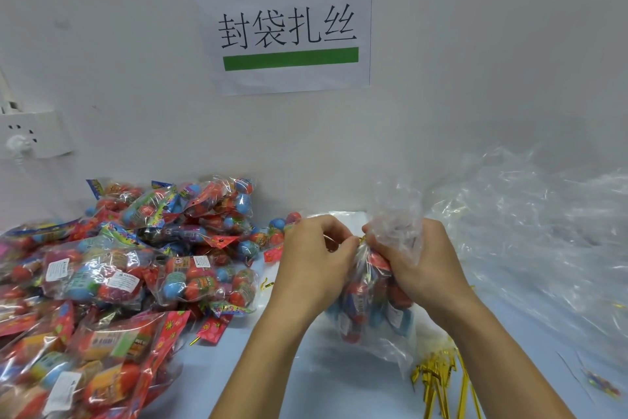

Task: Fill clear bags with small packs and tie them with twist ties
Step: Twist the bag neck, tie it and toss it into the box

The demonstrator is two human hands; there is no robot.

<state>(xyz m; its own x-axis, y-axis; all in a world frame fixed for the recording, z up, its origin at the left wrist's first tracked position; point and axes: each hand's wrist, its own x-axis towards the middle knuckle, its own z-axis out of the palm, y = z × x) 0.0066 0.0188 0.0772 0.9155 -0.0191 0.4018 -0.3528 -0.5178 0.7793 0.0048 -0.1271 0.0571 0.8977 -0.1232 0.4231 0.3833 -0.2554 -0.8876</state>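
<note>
Hands meet at the neck of a filled clear bag [370, 296] held just above the bench [306, 367]. The right hand [421, 262] squeezes the gathered neck so the packs stay in, while the left hand [316, 259] pinches a gold twist tie [357, 241], probably winding it. Spare ties [441, 381] lie near.

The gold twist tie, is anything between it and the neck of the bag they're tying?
Nothing visible. The left hand pinches the gold twist tie right at the gathered neck of the clear bag, which the right hand grips.
</note>
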